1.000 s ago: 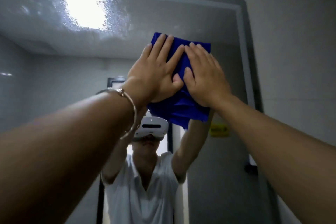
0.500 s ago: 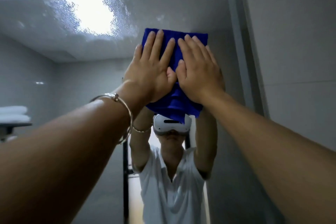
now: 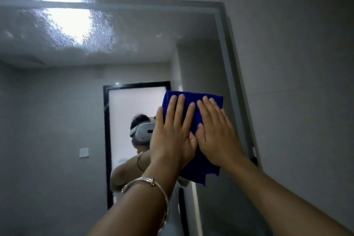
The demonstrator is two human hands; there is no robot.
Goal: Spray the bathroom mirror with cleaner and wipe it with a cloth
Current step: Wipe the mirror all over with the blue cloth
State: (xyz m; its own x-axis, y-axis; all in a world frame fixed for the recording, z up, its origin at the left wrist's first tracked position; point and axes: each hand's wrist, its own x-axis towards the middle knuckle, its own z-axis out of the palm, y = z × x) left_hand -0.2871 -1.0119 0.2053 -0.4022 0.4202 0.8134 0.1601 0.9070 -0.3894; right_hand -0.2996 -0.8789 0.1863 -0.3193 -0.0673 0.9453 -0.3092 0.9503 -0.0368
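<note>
I've dragged the blue cloth (image 3: 192, 173) down the mirror (image 3: 57, 120), now near its right edge. L hand (image 3: 172, 136) & R hand (image 3: 217, 136) press it flat, fingers (image 3: 180, 109) straight, gripping nothing. Top-left droplets (image 3: 99, 27) unwiped, so more passes needed imo.

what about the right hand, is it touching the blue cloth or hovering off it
Touching. The head view shows the right hand flat on the blue cloth, fingers straight, no gap visible.

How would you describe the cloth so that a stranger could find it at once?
Find the large grey-framed wall mirror. Near its right edge, the left hand and right hand press a cloth flat against the glass. It is the only deep blue thing there.
</note>
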